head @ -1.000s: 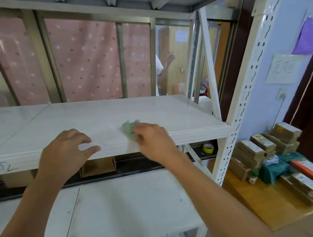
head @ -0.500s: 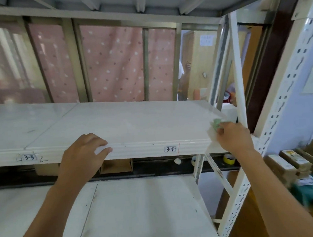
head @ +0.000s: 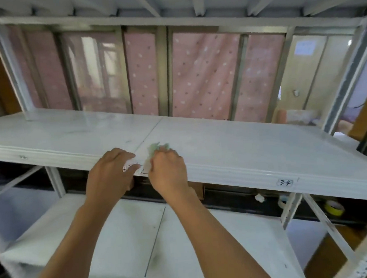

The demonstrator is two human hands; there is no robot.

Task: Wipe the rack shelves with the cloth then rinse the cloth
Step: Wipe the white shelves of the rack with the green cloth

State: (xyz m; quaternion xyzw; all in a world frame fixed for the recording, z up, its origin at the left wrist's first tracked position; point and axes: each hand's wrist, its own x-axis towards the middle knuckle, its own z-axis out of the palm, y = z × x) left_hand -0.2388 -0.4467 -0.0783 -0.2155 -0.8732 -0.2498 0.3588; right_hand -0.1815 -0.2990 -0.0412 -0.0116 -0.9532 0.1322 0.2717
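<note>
- Green cloth (head: 157, 148), bunched into a wad, sits in the right hand (head: 169, 172). The fingers are curled tight around it, pressing it onto the upper shelf (head: 254, 149) at the front edge, right by the seam between two panels.
- Left hand (head: 111, 175) is just beside it, almost knuckle to knuckle. Its fingers are bent over the shelf's front lip with the thumb laid against the lip's face, so it's gripping the edge.
- Under both forearms lies the lower shelf (head: 111, 240): flat white board, scuffed, with a dark seam running front to back.
- The upper shelf is smooth, glossy white with faint grey smudges and a ridged moulding along its front.
- Along that lip, well right of the right hand, there's a small handwritten label (head: 285, 182) reading "3-4".
- Tucked below the shelf behind the right wrist is the corner of a brown cardboard box (head: 199, 191). Farther right down there sits a yellow tape roll (head: 334, 208).
- Beyond the hands, past the shelf's back edge, a pink dotted curtain (head: 206, 77) hangs behind a metal window frame.
- Overhead is the ribbed underside of the top shelf (head: 170, 2).
</note>
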